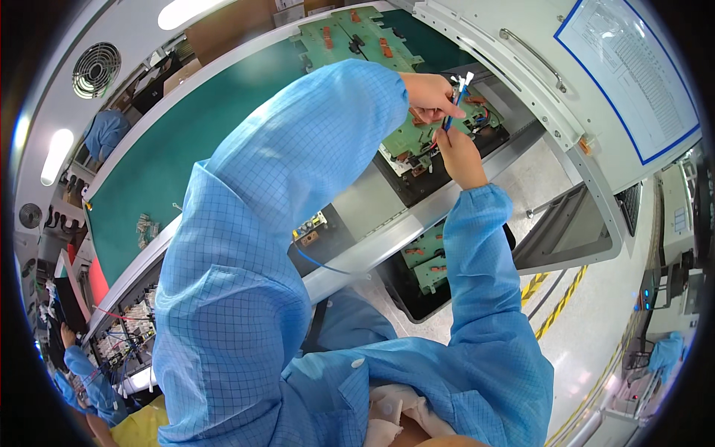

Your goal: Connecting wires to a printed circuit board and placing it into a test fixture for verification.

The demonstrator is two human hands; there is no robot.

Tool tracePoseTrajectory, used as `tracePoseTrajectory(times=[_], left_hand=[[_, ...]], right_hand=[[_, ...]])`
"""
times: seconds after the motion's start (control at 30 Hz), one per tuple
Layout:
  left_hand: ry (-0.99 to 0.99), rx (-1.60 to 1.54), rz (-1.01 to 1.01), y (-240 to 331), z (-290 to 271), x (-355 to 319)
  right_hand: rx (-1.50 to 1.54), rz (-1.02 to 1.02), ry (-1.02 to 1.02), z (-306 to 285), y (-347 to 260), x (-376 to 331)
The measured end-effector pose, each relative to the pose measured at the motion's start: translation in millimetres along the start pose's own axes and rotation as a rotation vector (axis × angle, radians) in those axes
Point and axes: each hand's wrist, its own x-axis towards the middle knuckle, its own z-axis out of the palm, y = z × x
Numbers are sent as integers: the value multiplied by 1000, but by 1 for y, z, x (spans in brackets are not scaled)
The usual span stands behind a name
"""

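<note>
My left hand (pixel 430 97) and my right hand (pixel 460 155) meet over the worktop, both pinching a small bundle of wires (pixel 449 123). Blue strands show in the bundle, along with some dark and red ones. White connectors (pixel 466 79) stick up from its top end, above my left fingers. Beneath my hands lies a green fixture board (pixel 406 141) with orange clips and electronic parts, on a black tray (pixel 417 186). The lower ends of the wires run toward that board; where they join is hidden behind my fingers.
Another green board (pixel 350 37) with orange clips lies farther back on the green mat (pixel 149 167). A black bin (pixel 417 287) with a green board sits below the table edge. A machine frame (pixel 521 67) stands on the right. Another person's sleeve (pixel 97 384) shows at lower left.
</note>
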Motion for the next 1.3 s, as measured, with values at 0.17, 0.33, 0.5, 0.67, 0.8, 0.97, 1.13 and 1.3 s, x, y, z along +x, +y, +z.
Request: tracePoseTrajectory(times=[0.17,0.33,0.5,0.67,0.8,0.97,1.13,1.3], left_hand=[[215,-10,-51,-6,5,19],[387,245,-208,-40,-16,27],[478,528,-142,-49,-12,38],[446,549,-338,-41,-15,42],[369,567,-514,-24,-19,42],[263,672,-517,-39,-31,51],[306,929,-322,-35,-16,65],[369,1132,-295,-11,29,72]], right_hand=[[-164,-20,101,5,9,1],[-463,-23,-108,-3,-4,19],[-659,-91,-288,-4,6,40],[-745,-97,-386,-1,2,51],[-799,-57,-484,-7,7,59],[-855,-21,-584,5,14,73],[-644,-36,-283,12,25,66],[-615,-30,-258,2,40,60]])
